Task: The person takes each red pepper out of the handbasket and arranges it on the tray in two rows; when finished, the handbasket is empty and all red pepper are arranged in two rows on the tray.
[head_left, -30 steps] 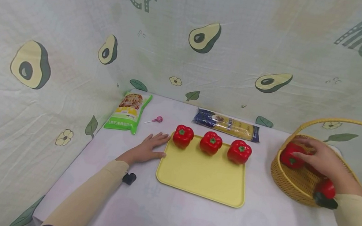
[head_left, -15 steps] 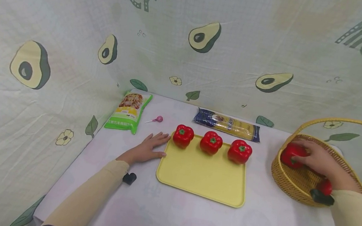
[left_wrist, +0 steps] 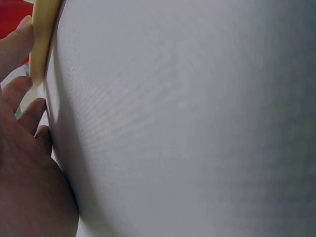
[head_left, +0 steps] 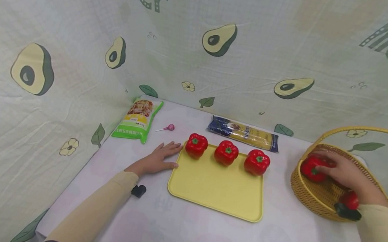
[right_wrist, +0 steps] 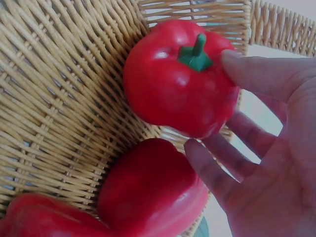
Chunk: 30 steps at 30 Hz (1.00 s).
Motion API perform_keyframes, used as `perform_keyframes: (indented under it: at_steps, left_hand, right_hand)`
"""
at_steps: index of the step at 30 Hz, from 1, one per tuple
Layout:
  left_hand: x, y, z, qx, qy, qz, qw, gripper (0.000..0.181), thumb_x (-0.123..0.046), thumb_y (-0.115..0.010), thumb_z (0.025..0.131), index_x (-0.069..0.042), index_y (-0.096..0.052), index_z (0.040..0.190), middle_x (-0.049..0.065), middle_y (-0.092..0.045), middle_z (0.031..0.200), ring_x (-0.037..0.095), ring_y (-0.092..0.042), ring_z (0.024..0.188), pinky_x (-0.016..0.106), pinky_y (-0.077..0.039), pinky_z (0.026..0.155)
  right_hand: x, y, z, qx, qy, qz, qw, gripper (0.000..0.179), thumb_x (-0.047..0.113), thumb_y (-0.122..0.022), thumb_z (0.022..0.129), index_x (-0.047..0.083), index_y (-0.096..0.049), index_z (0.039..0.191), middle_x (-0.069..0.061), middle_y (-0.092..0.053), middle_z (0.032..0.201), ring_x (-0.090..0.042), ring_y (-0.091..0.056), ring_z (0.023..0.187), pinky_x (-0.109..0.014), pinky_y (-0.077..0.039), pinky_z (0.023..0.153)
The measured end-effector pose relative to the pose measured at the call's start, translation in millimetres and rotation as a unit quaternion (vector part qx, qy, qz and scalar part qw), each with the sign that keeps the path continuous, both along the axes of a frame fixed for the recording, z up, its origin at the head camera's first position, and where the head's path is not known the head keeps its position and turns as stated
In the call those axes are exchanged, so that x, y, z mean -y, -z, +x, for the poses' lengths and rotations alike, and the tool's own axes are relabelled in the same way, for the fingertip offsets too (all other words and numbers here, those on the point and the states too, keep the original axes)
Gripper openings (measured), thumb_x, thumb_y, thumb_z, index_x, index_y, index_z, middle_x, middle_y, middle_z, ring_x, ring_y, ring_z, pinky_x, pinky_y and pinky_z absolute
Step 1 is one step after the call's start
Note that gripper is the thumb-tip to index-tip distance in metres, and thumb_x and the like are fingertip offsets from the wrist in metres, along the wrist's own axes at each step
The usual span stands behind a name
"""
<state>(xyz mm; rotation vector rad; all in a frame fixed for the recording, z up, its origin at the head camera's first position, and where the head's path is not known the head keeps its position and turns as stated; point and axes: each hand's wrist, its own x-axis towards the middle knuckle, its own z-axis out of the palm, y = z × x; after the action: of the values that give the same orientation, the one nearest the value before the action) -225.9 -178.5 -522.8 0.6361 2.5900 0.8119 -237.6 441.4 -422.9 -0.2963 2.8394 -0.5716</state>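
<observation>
In the head view my right hand reaches into a wicker basket at the right. Its thumb and fingers grip a red bell pepper with a green stem, seen closely in the right wrist view. Two more red peppers lie below it in the basket, one of them right by my fingertips. My left hand rests flat on the table, fingers spread, with the thumb and fingertips at the left edge of a yellow tray. Along the tray's far side stand three red bell peppers in a row.
Behind the tray lies a blue and gold packet. A green food bag and a pink lollipop lie at the back left. The basket's tall handle arches over my right hand. A printed cloth hangs behind the table.
My right hand has shifted slightly within the basket, and the pepper at its fingers has turned a little. My left hand, the tray and its peppers have stayed in place.
</observation>
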Motion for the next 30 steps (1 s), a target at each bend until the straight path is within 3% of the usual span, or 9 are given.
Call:
perform_keyframes:
  at_steps: [11,18,30]
  left_hand:
    - [1.3,0.4,0.4,-0.002,0.001,0.005,1.0000,0.079,-0.047,-0.063,0.099,-0.021,-0.025,0.163,0.001,-0.021,0.169,0.023,-0.002,0.158,0.048,0.006,0.125]
    - [0.8,2.4,0.2,-0.001,-0.002,0.006,1.0000,0.079,-0.048,-0.063,0.098,-0.022,-0.026,0.163,0.001,-0.021,0.169,0.024,-0.002,0.158,0.048,0.006,0.126]
    - [0.7,0.8,0.5,0.001,-0.002,0.005,1.0000,0.079,-0.049,-0.063,0.098,-0.023,-0.025,0.163,0.000,-0.021,0.169,0.023,-0.002,0.158,0.048,0.005,0.126]
  right_hand:
    - [-7.3,-3.0,1.3,-0.010,0.018,0.009,0.9997,0.055,0.035,-0.049,0.108,-0.005,-0.044,0.146,-0.043,-0.047,0.137,-0.064,-0.047,0.120,-0.077,-0.035,0.096]
    - [-9.7,-3.2,-0.8,-0.026,0.036,0.020,0.9988,0.052,0.038,-0.052,0.107,0.001,-0.049,0.144,-0.043,-0.051,0.132,-0.067,-0.041,0.122,-0.079,-0.031,0.096]
    - [-9.9,0.2,-0.7,-0.087,0.062,0.032,0.9937,0.041,0.034,-0.058,0.105,0.005,-0.060,0.133,-0.041,-0.059,0.119,-0.065,-0.051,0.110,-0.076,-0.038,0.089]
